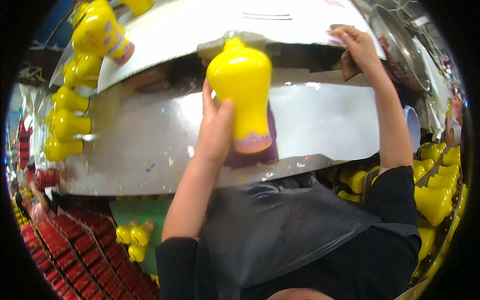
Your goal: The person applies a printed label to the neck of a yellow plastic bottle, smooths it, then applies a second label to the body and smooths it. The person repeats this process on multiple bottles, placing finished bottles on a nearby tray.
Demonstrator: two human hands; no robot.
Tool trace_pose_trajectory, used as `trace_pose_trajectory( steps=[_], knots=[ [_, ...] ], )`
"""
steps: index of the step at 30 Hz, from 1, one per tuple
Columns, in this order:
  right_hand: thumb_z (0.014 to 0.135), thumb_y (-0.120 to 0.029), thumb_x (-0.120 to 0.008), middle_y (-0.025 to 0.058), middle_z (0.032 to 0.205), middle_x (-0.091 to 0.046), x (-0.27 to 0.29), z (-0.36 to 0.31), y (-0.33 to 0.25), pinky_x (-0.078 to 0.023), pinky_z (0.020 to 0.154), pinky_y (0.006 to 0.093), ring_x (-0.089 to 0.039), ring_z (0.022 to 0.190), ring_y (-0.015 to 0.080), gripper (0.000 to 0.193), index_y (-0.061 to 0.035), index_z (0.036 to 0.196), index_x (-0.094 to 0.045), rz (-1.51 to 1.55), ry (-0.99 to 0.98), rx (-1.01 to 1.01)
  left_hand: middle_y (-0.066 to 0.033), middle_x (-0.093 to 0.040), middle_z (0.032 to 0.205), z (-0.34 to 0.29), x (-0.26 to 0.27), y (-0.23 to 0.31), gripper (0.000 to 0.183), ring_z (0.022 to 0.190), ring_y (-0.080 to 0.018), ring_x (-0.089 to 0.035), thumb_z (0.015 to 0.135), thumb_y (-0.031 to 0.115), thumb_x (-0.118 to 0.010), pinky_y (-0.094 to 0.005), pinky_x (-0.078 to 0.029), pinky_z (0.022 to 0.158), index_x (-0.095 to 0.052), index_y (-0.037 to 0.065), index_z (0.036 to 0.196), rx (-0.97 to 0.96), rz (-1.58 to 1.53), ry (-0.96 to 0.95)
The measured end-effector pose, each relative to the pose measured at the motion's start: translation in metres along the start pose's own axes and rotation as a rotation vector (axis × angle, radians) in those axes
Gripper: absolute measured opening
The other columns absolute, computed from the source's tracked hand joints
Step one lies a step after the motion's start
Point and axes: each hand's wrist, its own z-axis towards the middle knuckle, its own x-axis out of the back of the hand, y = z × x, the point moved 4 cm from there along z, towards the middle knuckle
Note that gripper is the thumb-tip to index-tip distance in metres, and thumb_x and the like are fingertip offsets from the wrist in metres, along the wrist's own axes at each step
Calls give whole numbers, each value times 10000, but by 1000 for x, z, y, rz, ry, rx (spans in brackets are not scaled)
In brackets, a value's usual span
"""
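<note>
— Where's the vase now?
— The yellow vase [245,75] is at the middle of the surface [135,135], tilted, neck to the far side and base to the near. The left hand [216,127] has a firm grip round its left side, with a purple cloth [272,130] behind it. Whether the base touches down, I can't tell.
— And the right hand [359,47]?
— Out at the far right, over the white sheet [310,31]. That grip is narrow, fingertips drawn in at a small dark thing [342,26]; held or merely touched, I can't say. A brown scrap [351,69] shows just under the palm.
— How far along, would you say?
— Partway, I'd judge. A pinkish patterned band rings the base, but the body facing us is plain yellow. That decorated vase [102,30] at the far left has marks up its side too, so if they're meant to match, the side is left to do.
— Much in the way?
— The middle is fairly open. A row of yellow vases [70,122] crowds the left edge, more vases [435,200] are packed at the right beside the person, and a metal basin [395,40] stands beyond the right arm. Red boxes [75,250] fill the near left, off the surface. The left hand itself hides part of the vase.
</note>
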Motion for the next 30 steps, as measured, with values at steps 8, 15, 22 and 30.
trace_pose_trajectory(
  steps=[8,15,22,30],
  knots=[
    [897,-205,-759,136,1040,-695,-19,-34,-21,-562,854,427,-691,952,342,491,-247,1374,-653,-606,69,49,-117,-376,1606,-5,-5,1,657,1447,-264,-450,1099,154,-472,-428,-409,1184,-125,107,1655,-33,-162,-35],
    [901,-170,-745,139,838,-692,-22,-43,-14,-568,718,403,-704,783,338,307,-213,1205,-755,-533,261,206,-113,-373,1613,-9,-5,2,660,1452,-258,-446,1103,176,-477,-423,-409,1187,-130,108,1661,-65,-126,-53],
    [955,-170,-688,162,897,-720,-11,-33,-8,-559,777,396,-705,845,353,178,-161,1106,-783,-328,246,234,-173,-360,1581,-10,-13,9,801,1447,-301,-420,1032,135,-519,-434,-365,1191,-34,130,1669,-39,-123,-29],
    [1006,-115,-652,94,878,-758,-6,-13,-85,-544,777,283,-689,808,138,163,16,1031,-745,-95,-122,168,-139,-289,1625,-5,-14,17,954,1501,-298,-341,935,126,-634,-446,-317,1226,-28,152,1671,-22,-63,-96]
  ],
)
